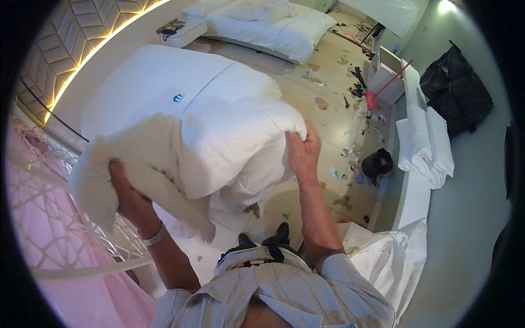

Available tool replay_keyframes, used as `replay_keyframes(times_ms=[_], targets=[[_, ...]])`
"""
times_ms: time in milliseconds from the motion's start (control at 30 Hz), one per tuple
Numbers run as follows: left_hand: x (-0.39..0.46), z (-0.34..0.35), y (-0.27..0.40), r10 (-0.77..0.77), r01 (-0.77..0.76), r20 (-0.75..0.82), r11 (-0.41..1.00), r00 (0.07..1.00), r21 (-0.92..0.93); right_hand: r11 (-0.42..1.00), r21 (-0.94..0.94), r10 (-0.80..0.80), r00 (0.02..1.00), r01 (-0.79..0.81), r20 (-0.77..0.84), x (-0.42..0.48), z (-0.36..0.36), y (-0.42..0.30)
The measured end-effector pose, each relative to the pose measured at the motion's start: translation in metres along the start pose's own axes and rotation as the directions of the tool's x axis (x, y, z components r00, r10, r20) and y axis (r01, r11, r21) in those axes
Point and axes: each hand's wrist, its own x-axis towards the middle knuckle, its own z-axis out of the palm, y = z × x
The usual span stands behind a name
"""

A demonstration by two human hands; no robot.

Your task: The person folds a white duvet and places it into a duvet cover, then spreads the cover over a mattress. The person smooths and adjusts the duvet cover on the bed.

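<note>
A white duvet with a thin blue line and a small blue emblem covers the bed before me. My right hand grips its edge at the bed's right corner, fingers closed on the cloth. My left hand is partly under a bunched, cream-looking fold of bedding at the near left; its fingers are hidden in the cloth. The near edge of the bedding hangs above the tiled floor.
Scraps litter the floor on the right, near a black bin and a pink broom. Folded white linens lie on a long ledge. A white lattice screen stands at left. Beyond are a nightstand and second bed.
</note>
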Motion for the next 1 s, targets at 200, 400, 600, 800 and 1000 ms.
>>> replay_keyframes(times_ms=[200, 400, 600, 800, 1000], targets=[[-0.004, 0.011, -0.017, -0.086, 0.095, 0.076, 0.988, 0.993, -0.121, 0.849, 0.086, -0.507, 0.850, 0.521, -0.143, 0.011, -0.003, -0.133], [0.005, 0.011, -0.030, -0.068, 0.069, 0.130, 0.998, 0.989, -0.007, 0.878, -0.085, -0.474, 0.880, 0.470, -0.021, 0.028, -0.011, -0.115], [-0.014, 0.013, -0.062, -0.055, -0.043, 0.369, 0.967, 0.928, 0.252, 0.756, -0.644, -0.061, 0.992, 0.116, 0.106, 0.038, -0.046, 0.029], [-0.050, 0.020, -0.123, -0.461, 0.069, 0.573, 0.816, 0.678, 0.574, 0.955, -0.275, 0.245, 0.823, -0.113, 0.513, -0.030, -0.018, 0.078], [-0.129, 0.044, -0.152, -0.348, 0.216, 0.823, 0.936, 0.449, 0.278, 0.960, -0.247, 0.258, 0.755, -0.131, 0.602, -0.087, 0.021, 0.088]])
